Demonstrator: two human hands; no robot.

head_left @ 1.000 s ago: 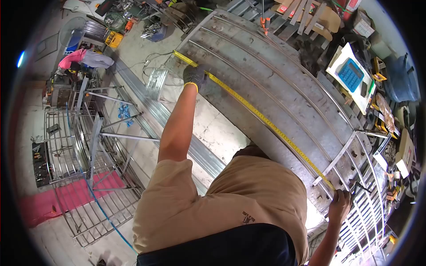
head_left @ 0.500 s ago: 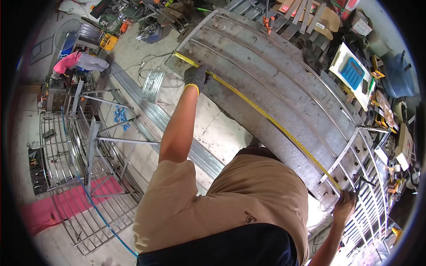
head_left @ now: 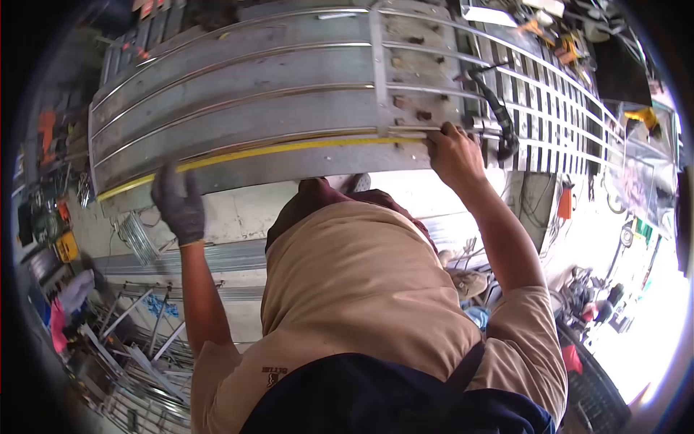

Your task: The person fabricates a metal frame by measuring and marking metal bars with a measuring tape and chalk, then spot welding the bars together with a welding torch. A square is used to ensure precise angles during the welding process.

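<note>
A yellow tape measure point(head_left: 289, 148) lies stretched along the near side of the grey metal worktop point(head_left: 318, 159), close beside the lowest rod of a metal-bar frame point(head_left: 377, 72). My left hand point(head_left: 179, 208), in a dark glove with a yellow cuff, is at the worktop's near edge. Its fingers are apart and overlap the tape near its left end. Bare, my right hand point(head_left: 457, 155) has its fingers closed at the tape's right end, beside the frame's lowest rod. A black curved tool, seemingly a clamp point(head_left: 499, 116), stands right of that hand.
Slatted metal bars point(head_left: 557, 123) continue to the right of the worktop. On the floor below lie long metal profiles point(head_left: 217, 262) and a short metal bundle point(head_left: 137, 237). More metal frames point(head_left: 137, 362) stand at lower left, near a person in pink point(head_left: 58, 325).
My view has turned, so the worktop now runs across it. My left hand has loosened from the tape and its fingers are spread. My right hand stays at the tape's right end.
</note>
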